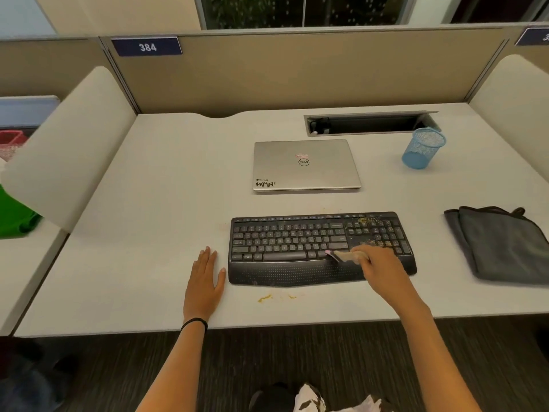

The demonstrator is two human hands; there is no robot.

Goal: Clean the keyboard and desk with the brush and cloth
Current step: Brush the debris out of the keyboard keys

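A cubicle walled by beige partitions (297, 75) holds a pale tabletop (148, 203) above dark carpet. Nearest the edge, between the two grips, yellow smears (264, 298) mark the tabletop in front of the keyboard (285, 242). The left grip (205, 275) lies flat with fingers straight, just left of the keyboard. The right grip (377, 266) curls round the handle of the brush (341, 256), whose pink tip points left onto the bottom key row. Just beyond the right grip, crumbs (368, 221) dot the number pad. The dark cloth (502, 245) lies folded well to the right of that grip. Farther off sits a closed silver laptop (306, 165), beyond the keyboard. A blue mesh cup (423, 148) stands beyond and right of the right grip, beside a cable slot (368, 123).
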